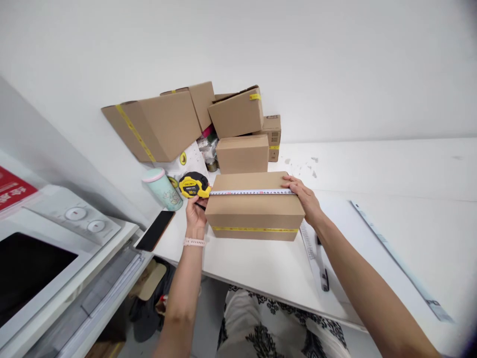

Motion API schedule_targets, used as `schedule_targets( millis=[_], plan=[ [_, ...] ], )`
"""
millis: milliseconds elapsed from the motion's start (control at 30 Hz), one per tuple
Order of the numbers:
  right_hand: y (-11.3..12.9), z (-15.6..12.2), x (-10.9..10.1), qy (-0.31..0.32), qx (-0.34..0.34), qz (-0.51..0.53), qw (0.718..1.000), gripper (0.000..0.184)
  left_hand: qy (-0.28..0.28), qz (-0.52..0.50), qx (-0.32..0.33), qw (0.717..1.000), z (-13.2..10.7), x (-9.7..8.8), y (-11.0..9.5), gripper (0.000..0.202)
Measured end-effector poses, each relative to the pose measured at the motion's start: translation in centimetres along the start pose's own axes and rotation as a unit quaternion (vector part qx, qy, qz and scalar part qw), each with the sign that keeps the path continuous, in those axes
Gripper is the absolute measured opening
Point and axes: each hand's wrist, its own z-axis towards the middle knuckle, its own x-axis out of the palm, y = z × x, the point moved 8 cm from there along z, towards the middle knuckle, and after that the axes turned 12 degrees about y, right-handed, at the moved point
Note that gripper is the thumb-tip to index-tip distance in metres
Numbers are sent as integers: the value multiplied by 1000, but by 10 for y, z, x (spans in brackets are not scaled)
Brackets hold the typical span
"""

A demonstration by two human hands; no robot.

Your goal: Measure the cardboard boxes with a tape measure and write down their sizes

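A brown cardboard box [257,206] with a yellow tape strip along its front side stands on the white table. The white blade [253,192] of a tape measure lies stretched across its top from left to right. At the box's left edge, my left hand [196,214] is closed under the yellow and black tape measure case [194,185]. My right hand [303,196] grips the box's top right edge, its fingertips pressing the blade's end there. Part of the right hand's grip is hidden behind the box corner.
More cardboard boxes [164,124] are stacked against the wall behind. On the left are a mint tumbler [163,189], a phone [155,230] and a microwave [40,268]. A marker pen [325,279], white paper and a long clear ruler-like strip [400,258] lie to the right.
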Motion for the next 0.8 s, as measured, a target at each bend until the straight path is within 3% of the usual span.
schedule_targets(
  millis=[200,300,400,500,567,633,667,733,767,800],
  plan=[
    [5,-12,-26,-72,86,-41,993,48,6,37,21,999,-28,9,-22,46],
    [12,-20,-33,-67,120,-89,987,46,4,52,53,997,-42,21,-41,43],
    [30,-20,-38,-59,99,-107,988,44,6,65,89,994,-65,42,-64,41],
    [51,-4,-45,-83,56,-104,990,41,2,115,151,982,-106,64,-78,48],
    [61,15,-43,-94,31,-97,990,40,-29,163,175,971,-144,70,-70,51],
    [64,38,-33,-84,24,-93,992,38,-63,226,111,966,-182,64,-40,36],
    [62,50,-25,-68,29,-95,993,37,-53,253,48,965,-199,61,-19,29],
    [54,69,-5,-27,50,-113,992,34,-31,263,-7,964,-230,51,9,27],
    [50,76,4,-11,61,-124,990,34,12,260,-54,964,-242,50,24,25],
    [45,81,12,-1,70,-135,988,34,92,234,-121,960,-252,56,42,27]
  ],
)
